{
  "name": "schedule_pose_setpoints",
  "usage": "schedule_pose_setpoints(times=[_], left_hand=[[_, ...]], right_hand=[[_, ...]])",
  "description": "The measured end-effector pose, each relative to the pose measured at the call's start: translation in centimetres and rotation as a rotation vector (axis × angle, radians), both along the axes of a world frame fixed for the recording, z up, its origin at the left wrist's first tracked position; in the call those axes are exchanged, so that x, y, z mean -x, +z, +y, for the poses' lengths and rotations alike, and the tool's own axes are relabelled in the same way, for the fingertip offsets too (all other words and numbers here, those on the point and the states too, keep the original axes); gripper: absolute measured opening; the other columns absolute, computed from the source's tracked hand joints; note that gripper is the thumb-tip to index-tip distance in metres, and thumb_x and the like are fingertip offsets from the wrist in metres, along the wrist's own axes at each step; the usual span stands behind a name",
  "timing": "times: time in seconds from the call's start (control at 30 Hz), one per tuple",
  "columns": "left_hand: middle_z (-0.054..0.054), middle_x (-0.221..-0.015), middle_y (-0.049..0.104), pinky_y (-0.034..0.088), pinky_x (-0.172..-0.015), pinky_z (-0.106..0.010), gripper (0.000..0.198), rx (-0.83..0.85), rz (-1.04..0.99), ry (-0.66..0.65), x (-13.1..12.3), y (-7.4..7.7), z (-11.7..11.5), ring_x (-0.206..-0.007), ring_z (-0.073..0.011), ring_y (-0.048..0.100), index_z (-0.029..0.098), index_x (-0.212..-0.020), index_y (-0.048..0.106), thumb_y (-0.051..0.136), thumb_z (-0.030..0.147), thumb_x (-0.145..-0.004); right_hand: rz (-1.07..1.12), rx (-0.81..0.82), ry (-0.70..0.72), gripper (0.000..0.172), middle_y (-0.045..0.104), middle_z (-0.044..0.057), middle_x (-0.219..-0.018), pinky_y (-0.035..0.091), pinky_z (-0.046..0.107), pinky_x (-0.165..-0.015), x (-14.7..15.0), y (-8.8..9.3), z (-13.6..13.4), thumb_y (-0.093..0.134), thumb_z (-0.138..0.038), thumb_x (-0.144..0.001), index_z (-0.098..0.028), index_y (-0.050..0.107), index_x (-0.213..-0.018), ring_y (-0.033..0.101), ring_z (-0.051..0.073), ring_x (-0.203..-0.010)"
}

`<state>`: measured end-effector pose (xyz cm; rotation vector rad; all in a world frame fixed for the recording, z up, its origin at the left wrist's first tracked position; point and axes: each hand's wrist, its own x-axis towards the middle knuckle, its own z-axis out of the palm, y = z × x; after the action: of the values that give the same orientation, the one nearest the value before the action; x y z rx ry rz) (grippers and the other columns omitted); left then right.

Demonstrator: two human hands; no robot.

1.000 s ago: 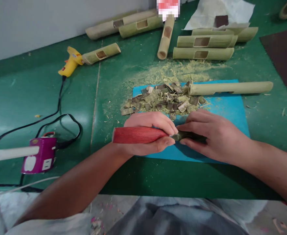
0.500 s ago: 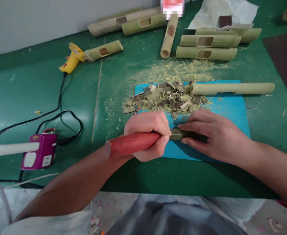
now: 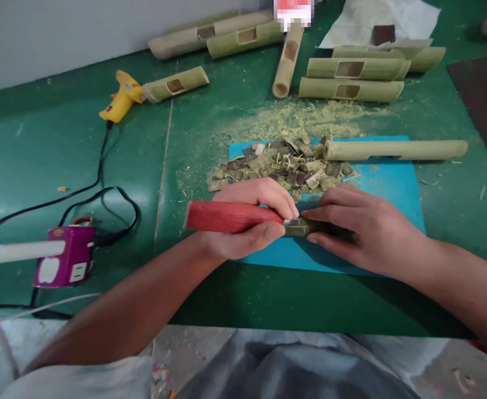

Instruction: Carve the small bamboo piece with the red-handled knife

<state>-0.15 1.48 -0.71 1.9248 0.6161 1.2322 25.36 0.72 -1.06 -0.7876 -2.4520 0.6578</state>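
Green worktop (image 3: 39, 166), smooth and slightly glossy, pale wall (image 3: 81, 33) behind, littered floor (image 3: 197, 354) below the front edge. Blue mat (image 3: 396, 188), flat and matte, sits under the work.

Left hand (image 3: 254, 239) is wrapped around a tool with a chunky red handle (image 3: 230, 216), blocky butt end, tapering toward the fingertips. Small sliver of shiny metal at the tip; rest of the blade hidden. Right hand (image 3: 363, 221) is clamped on a dark green bamboo piece (image 3: 296, 230), low over the front half of the mat, mostly covered by the fingers. Tool tip is at the bamboo's exposed end. Both hands close together, fingertips almost meeting; can't tell if they touch.

Just beyond: heap of chips (image 3: 272, 160), squarish flakes, brown and olive, mixed with stringy fibers. Fine yellowish dust (image 3: 297, 119) smeared behind it. Pale bamboo length (image 3: 421, 149) lies right of the heap, smooth, rounded, partly off the mat.

Back right: stacked bamboo tubes (image 3: 372, 91) with rectangular cutouts, crumpled white sheet (image 3: 338, 30) behind. Left: yellow plastic glue gun (image 3: 121, 105), nozzle against a short bamboo tube (image 3: 195, 80); boxy purple socket block (image 3: 62, 252) nearer the front.
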Motion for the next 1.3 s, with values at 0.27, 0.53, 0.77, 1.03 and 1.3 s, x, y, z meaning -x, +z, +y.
schedule_pose_setpoints(times=[0.27, 0.53, 0.77, 1.03, 1.3], left_hand=[[-0.006, -0.088, 0.082, 0.066, -0.072, -0.029, 0.021, 0.002, 0.067, -0.048, 0.24, 0.43, -0.14, -0.081, -0.0184, 0.080, 0.022, -0.099, 0.077, 0.075, 0.043, -0.100], [-0.005, -0.087, 0.082, 0.066, -0.070, -0.025, 0.008, -0.055, 0.068, -0.016, 0.01, 0.10, -0.19, -0.079, -0.0158, 0.079, 0.020, -0.094, 0.074, 0.079, 0.026, -0.092], [-0.003, -0.087, 0.083, 0.067, -0.066, -0.026, 0.004, -0.064, 0.073, -0.024, -0.13, 0.34, -0.26, -0.075, -0.0168, 0.080, 0.025, -0.090, 0.073, 0.073, 0.020, -0.090], [-0.003, -0.090, 0.084, 0.068, -0.071, -0.026, 0.013, -0.020, 0.098, -0.089, -0.25, 0.50, -0.13, -0.080, -0.0162, 0.081, 0.024, -0.089, 0.072, 0.084, 0.018, -0.087], [-0.001, -0.075, 0.078, 0.059, -0.056, -0.024, 0.018, -0.020, 0.063, 0.026, -0.37, 0.50, -0.37, -0.065, -0.0133, 0.074, 0.023, -0.078, 0.065, 0.074, 0.023, -0.093]], right_hand=[[-0.007, 0.029, -0.007, 0.023, 0.074, 0.010, -0.094, 0.054, 0.036, -0.074, -0.10, -0.05, -0.09, 0.066, -0.027, -0.106, -0.014, 0.082, -0.116, 0.068, 0.023, -0.085], [-0.018, 0.053, -0.023, 0.022, 0.075, 0.009, -0.094, 0.054, 0.035, -0.074, -0.01, 0.12, -0.10, 0.066, -0.029, -0.106, -0.018, 0.082, -0.116, 0.068, 0.022, -0.085], [-0.006, 0.066, -0.018, 0.021, 0.075, 0.009, -0.094, 0.054, 0.036, -0.073, 0.01, 0.00, 0.02, 0.067, -0.029, -0.105, -0.019, 0.083, -0.114, 0.068, 0.023, -0.086], [-0.018, 0.046, -0.016, 0.024, 0.075, 0.010, -0.094, 0.055, 0.038, -0.074, -0.10, -0.06, -0.08, 0.064, -0.031, -0.107, -0.017, 0.083, -0.115, 0.068, 0.024, -0.085], [-0.039, 0.058, -0.017, 0.024, 0.074, 0.009, -0.094, 0.052, 0.036, -0.072, -0.15, 0.12, 0.03, 0.064, -0.033, -0.107, -0.020, 0.082, -0.118, 0.067, 0.023, -0.083]])
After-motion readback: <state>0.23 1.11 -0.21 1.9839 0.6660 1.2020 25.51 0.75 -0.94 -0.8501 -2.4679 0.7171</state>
